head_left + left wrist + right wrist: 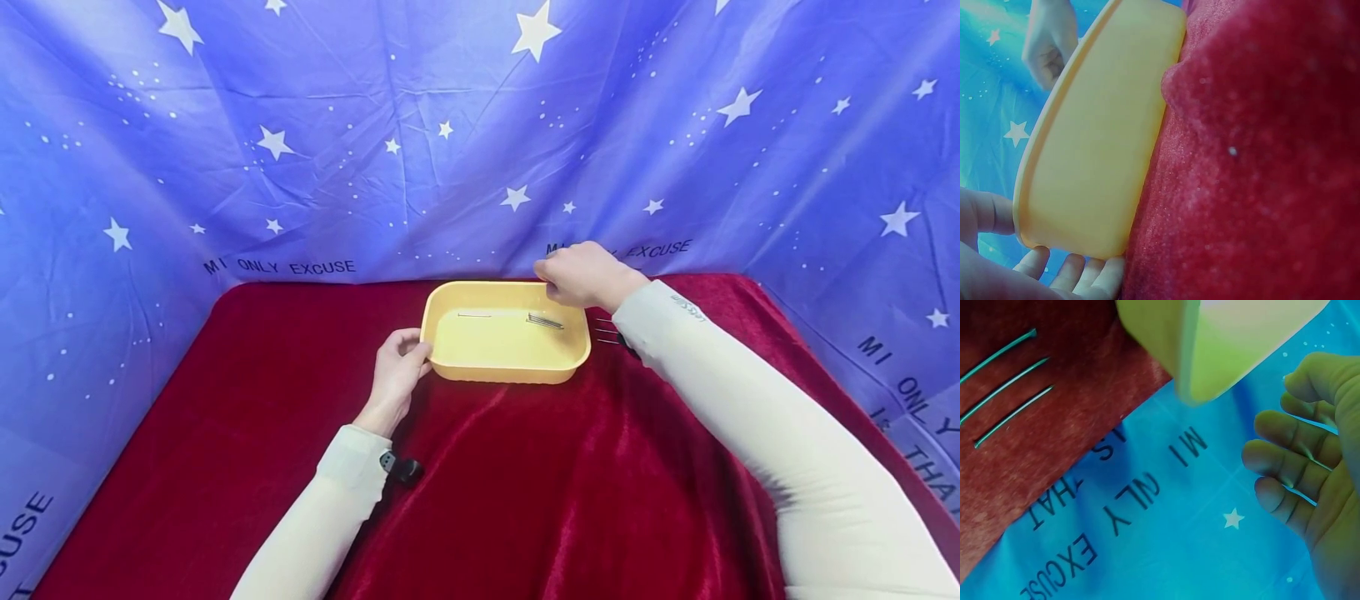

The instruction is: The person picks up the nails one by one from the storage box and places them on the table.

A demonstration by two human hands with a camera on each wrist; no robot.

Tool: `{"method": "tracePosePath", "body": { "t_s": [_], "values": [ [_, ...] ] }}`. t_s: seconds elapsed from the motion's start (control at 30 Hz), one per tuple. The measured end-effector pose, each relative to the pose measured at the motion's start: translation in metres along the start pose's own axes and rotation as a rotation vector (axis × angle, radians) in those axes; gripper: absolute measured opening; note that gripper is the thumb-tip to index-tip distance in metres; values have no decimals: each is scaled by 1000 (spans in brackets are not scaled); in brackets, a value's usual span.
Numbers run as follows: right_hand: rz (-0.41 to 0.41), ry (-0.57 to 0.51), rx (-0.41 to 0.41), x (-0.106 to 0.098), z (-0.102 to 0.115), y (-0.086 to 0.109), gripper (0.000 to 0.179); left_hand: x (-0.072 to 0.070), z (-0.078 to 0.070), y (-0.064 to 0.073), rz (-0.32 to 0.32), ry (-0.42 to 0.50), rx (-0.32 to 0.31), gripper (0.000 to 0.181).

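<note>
A yellow plastic tray [502, 373] sits near the far edge of the red cloth. My left hand [399, 371] grips its left end; in the left wrist view the thumb is at the rim and the fingertips [1072, 270] press the outer wall. Over the back right corner hovers my right hand [585, 275], its fingers loosely bent and holding nothing in the right wrist view. Inside the tray, a small bunch of thin metal nails [545, 322] lies at the right, and a single nail [475, 316] at the left. Three more nails [1007, 390] lie spaced apart on the cloth, just right of the tray.
Wrinkled red velvet cloth [487, 500] covers the table. Blue fabric printed with white stars [337, 167] hangs behind and along both sides, close to the tray's far side. A black wrist strap [402, 468] is on the left sleeve.
</note>
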State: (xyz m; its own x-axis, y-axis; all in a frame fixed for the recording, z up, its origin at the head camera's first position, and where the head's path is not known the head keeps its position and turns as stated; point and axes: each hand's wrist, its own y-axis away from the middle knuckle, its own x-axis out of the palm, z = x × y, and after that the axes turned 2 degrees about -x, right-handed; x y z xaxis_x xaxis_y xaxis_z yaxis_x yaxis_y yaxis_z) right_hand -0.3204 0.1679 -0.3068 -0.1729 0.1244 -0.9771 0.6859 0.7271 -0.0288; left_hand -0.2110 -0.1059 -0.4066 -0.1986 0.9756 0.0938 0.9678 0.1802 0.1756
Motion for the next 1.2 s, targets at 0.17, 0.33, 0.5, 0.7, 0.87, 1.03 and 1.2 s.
{"method": "tracePosePath", "body": {
  "t_s": [0.17, 0.33, 0.5, 0.7, 0.87, 1.03, 1.2],
  "values": [
    [19, 10, -4, 1, 6, -9, 5, 0, -1, 1, 4, 9, 3, 32],
    [30, 11, -20, -1, 13, -19, 3, 0, -1, 0, -1, 8, 10, 31],
    [26, 8, -51, -2, 22, -26, 5, 0, -1, 1, 4, 3, 3, 31],
    [48, 5, -69, -6, 32, -35, 7, 1, -2, 1, 4, -1, 3, 31],
    [72, 15, -85, -6, 40, -45, 11, 0, 0, 0, 4, 4, 4, 32],
    [78, 17, -96, -4, 51, -53, 14, -1, -1, 0, 2, 2, 5, 32],
    [87, 19, -109, -2, 60, -60, 19, 0, 0, 0, -3, -14, 5, 33]
  ]
}}
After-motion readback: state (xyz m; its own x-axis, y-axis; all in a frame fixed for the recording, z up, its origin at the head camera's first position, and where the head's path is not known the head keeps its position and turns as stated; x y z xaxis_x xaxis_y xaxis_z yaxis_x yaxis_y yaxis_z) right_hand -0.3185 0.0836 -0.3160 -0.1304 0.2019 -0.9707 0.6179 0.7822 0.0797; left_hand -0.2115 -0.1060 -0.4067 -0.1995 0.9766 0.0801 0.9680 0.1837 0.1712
